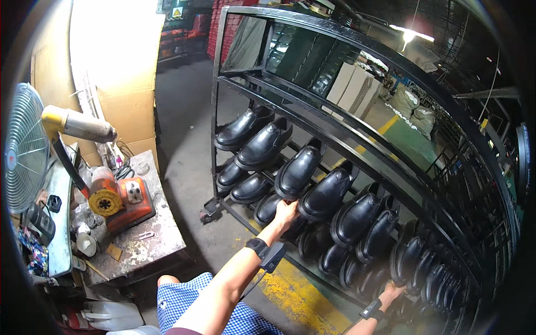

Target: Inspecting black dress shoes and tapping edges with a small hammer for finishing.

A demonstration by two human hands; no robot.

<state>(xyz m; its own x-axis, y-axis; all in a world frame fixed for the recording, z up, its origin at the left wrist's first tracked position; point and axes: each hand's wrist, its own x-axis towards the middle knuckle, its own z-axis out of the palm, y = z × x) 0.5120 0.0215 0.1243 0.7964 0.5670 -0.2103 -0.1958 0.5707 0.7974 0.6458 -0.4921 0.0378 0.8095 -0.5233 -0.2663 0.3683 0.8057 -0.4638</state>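
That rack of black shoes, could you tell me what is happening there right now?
A person stands at a black metal rack filled with rows of shiny black shoes. Their left hand reaches up and touches the heel of one shoe on the upper row, while their right hand is down among the shoes on a lower row. To the left, a worn workbench carries an orange machine.

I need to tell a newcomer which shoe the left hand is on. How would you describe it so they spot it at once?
Start at the black metal rack full of black shoes. On its upper row, count from the left end: it is the third shoe. Alone in that row, it has the left hand touching its underside.
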